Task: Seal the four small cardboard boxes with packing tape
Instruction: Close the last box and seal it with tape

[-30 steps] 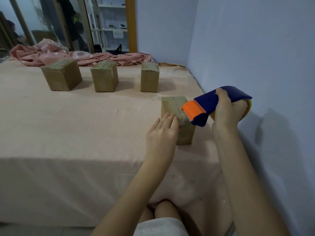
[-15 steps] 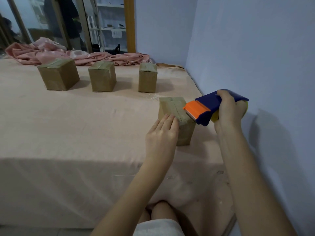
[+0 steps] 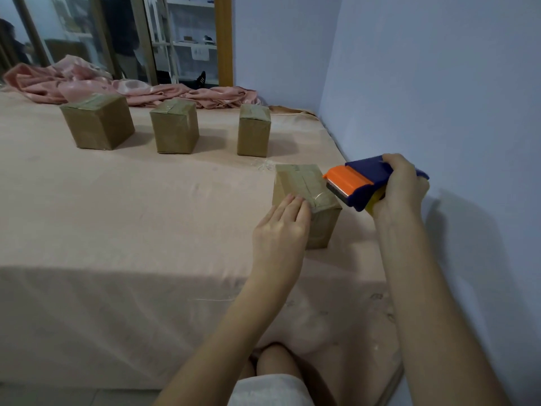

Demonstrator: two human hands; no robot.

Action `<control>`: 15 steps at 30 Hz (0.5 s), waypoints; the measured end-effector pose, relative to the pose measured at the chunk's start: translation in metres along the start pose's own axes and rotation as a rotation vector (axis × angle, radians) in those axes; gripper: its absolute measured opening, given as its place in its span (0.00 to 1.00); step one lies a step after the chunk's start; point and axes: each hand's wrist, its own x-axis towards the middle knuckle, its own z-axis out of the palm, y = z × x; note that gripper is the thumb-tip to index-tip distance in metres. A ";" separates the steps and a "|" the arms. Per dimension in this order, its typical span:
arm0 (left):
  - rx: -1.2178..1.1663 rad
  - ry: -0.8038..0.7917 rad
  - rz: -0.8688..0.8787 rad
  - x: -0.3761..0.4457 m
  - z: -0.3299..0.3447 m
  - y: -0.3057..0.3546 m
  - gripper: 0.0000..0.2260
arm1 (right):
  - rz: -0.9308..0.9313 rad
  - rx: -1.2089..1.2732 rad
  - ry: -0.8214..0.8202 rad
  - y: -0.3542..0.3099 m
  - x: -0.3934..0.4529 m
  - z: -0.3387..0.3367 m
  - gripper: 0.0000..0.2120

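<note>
the nearest box (image 3: 304, 189) sits on the pink-covered desk (image 3: 146, 206) right under your left hand (image 3: 278, 230), whose straight fingers press flat on its taped near edge. your right hand (image 3: 401, 186), held just beside the box, grips the tape dispenser (image 3: 360, 183). three other boxes (image 3: 172, 127) stand well behind.

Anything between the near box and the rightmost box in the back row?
In the head view, only a small crumpled scrap of clear tape lies on the pink cloth between the near box and the rightmost back box.
</note>
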 end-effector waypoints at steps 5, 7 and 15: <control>-0.055 0.034 0.010 0.001 -0.009 -0.018 0.12 | 0.192 0.088 0.027 0.025 -0.009 -0.004 0.06; -0.072 0.018 0.008 0.001 -0.016 -0.026 0.12 | 0.229 0.079 0.016 0.029 -0.013 0.000 0.07; -0.006 -0.163 -0.111 0.002 -0.058 -0.073 0.15 | 0.259 0.142 -0.028 0.061 -0.056 0.032 0.07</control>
